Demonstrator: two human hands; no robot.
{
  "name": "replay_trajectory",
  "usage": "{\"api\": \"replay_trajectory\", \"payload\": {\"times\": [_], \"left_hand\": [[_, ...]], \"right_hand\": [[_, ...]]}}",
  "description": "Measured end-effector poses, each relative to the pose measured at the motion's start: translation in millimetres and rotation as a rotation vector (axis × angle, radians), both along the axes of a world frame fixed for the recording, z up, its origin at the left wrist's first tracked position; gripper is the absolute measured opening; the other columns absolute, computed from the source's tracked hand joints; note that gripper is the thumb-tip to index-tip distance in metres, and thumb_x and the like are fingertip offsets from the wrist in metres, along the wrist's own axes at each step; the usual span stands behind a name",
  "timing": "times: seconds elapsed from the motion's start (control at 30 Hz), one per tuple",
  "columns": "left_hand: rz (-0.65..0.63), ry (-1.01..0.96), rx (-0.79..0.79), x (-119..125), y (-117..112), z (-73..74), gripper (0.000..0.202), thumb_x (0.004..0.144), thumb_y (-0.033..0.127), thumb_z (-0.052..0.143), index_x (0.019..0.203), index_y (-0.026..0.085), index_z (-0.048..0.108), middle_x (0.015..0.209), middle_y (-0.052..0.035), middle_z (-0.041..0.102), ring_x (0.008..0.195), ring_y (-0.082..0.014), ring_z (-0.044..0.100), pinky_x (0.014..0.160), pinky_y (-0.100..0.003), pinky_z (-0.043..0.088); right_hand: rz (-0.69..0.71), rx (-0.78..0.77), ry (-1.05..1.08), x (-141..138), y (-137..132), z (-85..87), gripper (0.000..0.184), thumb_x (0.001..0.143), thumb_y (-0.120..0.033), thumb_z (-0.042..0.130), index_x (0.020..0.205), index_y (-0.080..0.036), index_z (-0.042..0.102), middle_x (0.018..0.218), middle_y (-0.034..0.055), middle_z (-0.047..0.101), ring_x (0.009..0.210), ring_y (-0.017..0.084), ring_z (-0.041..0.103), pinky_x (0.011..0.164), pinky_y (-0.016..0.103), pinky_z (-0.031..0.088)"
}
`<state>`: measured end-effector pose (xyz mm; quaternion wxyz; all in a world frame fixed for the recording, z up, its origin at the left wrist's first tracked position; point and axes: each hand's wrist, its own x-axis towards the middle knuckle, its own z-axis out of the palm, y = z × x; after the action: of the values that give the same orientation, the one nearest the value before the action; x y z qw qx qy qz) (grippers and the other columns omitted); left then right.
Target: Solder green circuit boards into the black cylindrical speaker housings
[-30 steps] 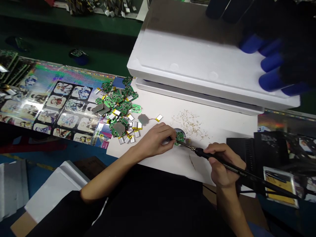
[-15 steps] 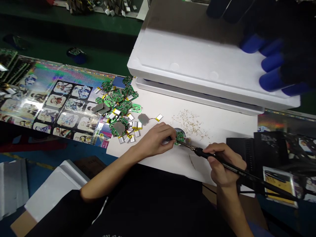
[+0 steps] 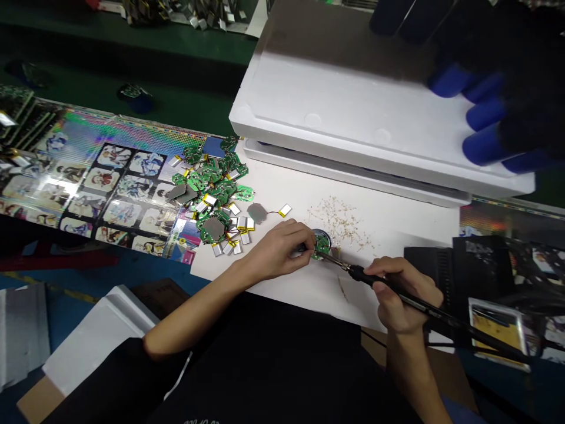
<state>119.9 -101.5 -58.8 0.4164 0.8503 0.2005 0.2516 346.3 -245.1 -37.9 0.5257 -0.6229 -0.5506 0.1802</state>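
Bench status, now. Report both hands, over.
Left hand holding green circuit board on round metal disc. Right hand holding soldering iron, tip at board. Pile of boards and pouch cells beside left hand.

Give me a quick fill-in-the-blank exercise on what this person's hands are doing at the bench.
The right hand grips the black handle of a ____.
The left hand holds a small ____ circuit board.
A heap of boards and small pouch batteries lies on the person's ____ side of both hands.

Missing words: soldering iron; green; left.
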Motion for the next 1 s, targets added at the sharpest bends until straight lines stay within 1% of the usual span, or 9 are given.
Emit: {"api": "replay_trajectory", "payload": {"times": [0.2, 0.33, 0.4, 0.47, 0.57, 0.63, 0.73, 0.87, 1.0], "left_hand": [[-0.012, -0.009, 0.017, 1, 1, 0.6, 0.010, 0.097, 0.014, 0.057, 0.091, 0.021, 0.062, 0.098, -0.0060, 0.075, 0.096, -0.0212, 0.070, 0.091, -0.037, 0.053], [-0.005, -0.015, 0.021, 1, 1, 1.2, 0.009, 0.098, 0.015, 0.057, 0.092, 0.021, 0.062, 0.098, -0.0062, 0.075, 0.096, -0.0212, 0.069, 0.091, -0.037, 0.053], [-0.007, -0.015, 0.022, 1, 1, 1.6, 0.009, 0.098, 0.016, 0.057, 0.092, 0.021, 0.062, 0.098, -0.0060, 0.075, 0.096, -0.0212, 0.070, 0.091, -0.037, 0.053], [-0.012, -0.018, 0.026, 1, 1, 2.0, 0.009, 0.098, 0.015, 0.058, 0.092, 0.020, 0.063, 0.098, -0.0061, 0.075, 0.096, -0.0213, 0.070, 0.091, -0.037, 0.053], [-0.014, -0.026, 0.027, 1, 1, 1.9, 0.008, 0.098, 0.015, 0.061, 0.093, 0.019, 0.065, 0.099, -0.0067, 0.076, 0.096, -0.0213, 0.070, 0.091, -0.037, 0.053], [-0.014, -0.029, 0.004, 0, 1, 0.9, 0.006, 0.099, 0.016, 0.063, 0.095, 0.019, 0.066, 0.101, -0.0067, 0.076, 0.098, -0.0213, 0.070, 0.092, -0.037, 0.053], [-0.003, -0.071, -0.069, -2, 1, -2.3, 0.004, 0.100, 0.020, 0.068, 0.097, 0.020, 0.070, 0.103, -0.0065, 0.078, 0.104, -0.0214, 0.072, 0.096, -0.037, 0.054], [0.032, -0.138, -0.139, -4, 1, -7.4, 0.006, 0.098, 0.025, 0.077, 0.097, 0.020, 0.075, 0.105, -0.0075, 0.080, 0.105, -0.0212, 0.074, 0.097, -0.036, 0.055], [0.043, -0.163, -0.085, -3, 1, -9.3, 0.007, 0.099, 0.026, 0.077, 0.099, 0.020, 0.077, 0.104, -0.0074, 0.082, 0.103, -0.0211, 0.075, 0.096, -0.037, 0.055]], "right_hand": [[-0.197, 0.101, 0.083, 4, -6, -1.0, 0.018, 0.084, -0.039, 0.077, 0.082, -0.021, 0.077, 0.071, 0.0024, 0.070, 0.057, 0.018, 0.065, 0.046, 0.029, 0.047], [-0.319, 0.145, 0.196, -10, -1, 4.7, 0.015, 0.089, -0.033, 0.077, 0.094, -0.019, 0.076, 0.071, -0.0010, 0.070, 0.047, 0.014, 0.062, 0.038, 0.026, 0.043], [-0.296, 0.159, 0.266, -20, 3, 5.0, 0.022, 0.097, -0.039, 0.072, 0.107, -0.019, 0.073, 0.079, 0.0011, 0.077, 0.049, 0.017, 0.067, 0.039, 0.028, 0.046], [-0.207, 0.125, 0.315, -31, 4, 1.7, 0.034, 0.103, -0.049, 0.063, 0.121, -0.020, 0.069, 0.097, 0.0074, 0.083, 0.055, 0.019, 0.073, 0.042, 0.030, 0.050], [-0.102, 0.017, 0.243, -42, 2, -9.6, 0.029, 0.107, -0.043, 0.059, 0.125, -0.022, 0.069, 0.112, 0.0108, 0.082, 0.067, 0.018, 0.077, 0.051, 0.030, 0.056], [-0.088, -0.043, 0.090, -46, 0, -18.9, 0.020, 0.102, -0.031, 0.068, 0.121, -0.024, 0.072, 0.113, 0.0083, 0.081, 0.076, 0.017, 0.076, 0.065, 0.032, 0.062], [-0.074, -0.062, -0.083, -50, 1, -30.8, 0.033, 0.092, -0.023, 0.080, 0.123, -0.026, 0.071, 0.113, 0.0050, 0.077, 0.082, 0.016, 0.072, 0.079, 0.035, 0.064], [-0.085, -0.074, -0.108, -50, 7, -37.2, 0.036, 0.091, -0.023, 0.081, 0.124, -0.027, 0.068, 0.107, 0.0029, 0.075, 0.086, 0.018, 0.072, 0.081, 0.035, 0.064], [-0.090, -0.077, -0.098, -48, 14, -35.0, 0.033, 0.093, -0.022, 0.078, 0.124, -0.028, 0.068, 0.107, 0.0024, 0.076, 0.087, 0.018, 0.075, 0.084, 0.035, 0.065]]}}
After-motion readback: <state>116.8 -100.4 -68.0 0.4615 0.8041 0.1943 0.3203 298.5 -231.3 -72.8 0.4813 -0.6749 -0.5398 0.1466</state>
